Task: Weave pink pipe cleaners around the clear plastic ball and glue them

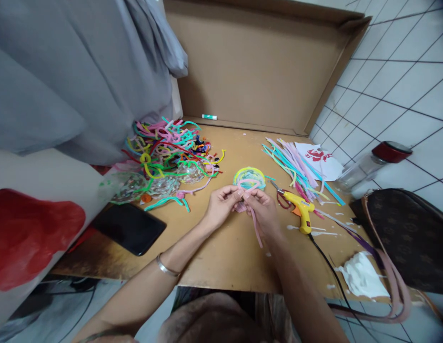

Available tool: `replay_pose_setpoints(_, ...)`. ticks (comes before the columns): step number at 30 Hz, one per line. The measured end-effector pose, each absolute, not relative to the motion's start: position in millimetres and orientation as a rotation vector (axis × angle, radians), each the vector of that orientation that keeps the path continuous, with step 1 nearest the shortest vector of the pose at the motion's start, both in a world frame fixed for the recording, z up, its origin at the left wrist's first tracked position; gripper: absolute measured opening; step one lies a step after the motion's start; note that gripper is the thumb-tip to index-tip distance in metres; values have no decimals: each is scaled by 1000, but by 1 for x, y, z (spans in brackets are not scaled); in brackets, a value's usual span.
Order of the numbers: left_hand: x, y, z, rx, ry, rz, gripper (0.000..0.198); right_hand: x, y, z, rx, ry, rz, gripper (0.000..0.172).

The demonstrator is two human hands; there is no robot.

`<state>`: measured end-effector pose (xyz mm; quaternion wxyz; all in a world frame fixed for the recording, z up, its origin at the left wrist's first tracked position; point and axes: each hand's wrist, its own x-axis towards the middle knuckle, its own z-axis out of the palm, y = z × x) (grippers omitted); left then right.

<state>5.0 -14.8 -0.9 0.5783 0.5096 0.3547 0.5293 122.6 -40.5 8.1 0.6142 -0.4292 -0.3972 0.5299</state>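
Both my hands meet at the middle of a brown wooden table point(221, 257). My left hand point(221, 204) and my right hand point(263, 209) are closed in a pinch on a pink pipe cleaner point(256, 227), whose loose end trails toward me over the table. Just beyond my fingertips lies a small round coil point(249, 175) of yellow, green and blue pipe cleaners. A silver bangle point(166, 267) sits on my left wrist.
A tangled heap of coloured pipe cleaners point(167, 147) lies left, straight ones point(296, 166) right. A yellow glue gun point(300, 209) with black cord, red-handled scissors point(280, 196), a black phone point(130, 227), a brown bag point(410, 236), a jar point(371, 166), crumpled tissue point(362, 275), a cardboard backdrop point(257, 66).
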Motion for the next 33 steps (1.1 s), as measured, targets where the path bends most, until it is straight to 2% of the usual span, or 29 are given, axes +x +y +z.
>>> replay_pose_setpoints(6,4,-14,-1,1221,816,1210,44,131,-39,8,-926,-871,1289,23)
replay_pose_setpoints(11,5,-12,-6,1242,787,1160,44,141,-37,11,-994,-865,1200,28)
replay_pose_setpoints(27,6,-12,-3,1218,798,1142,39,145,-35,10,-1010,-875,1217,30)
replay_pose_setpoints(33,-1,-11,4,1204,800,1008,31,149,-34,9,-1058,-865,1256,26)
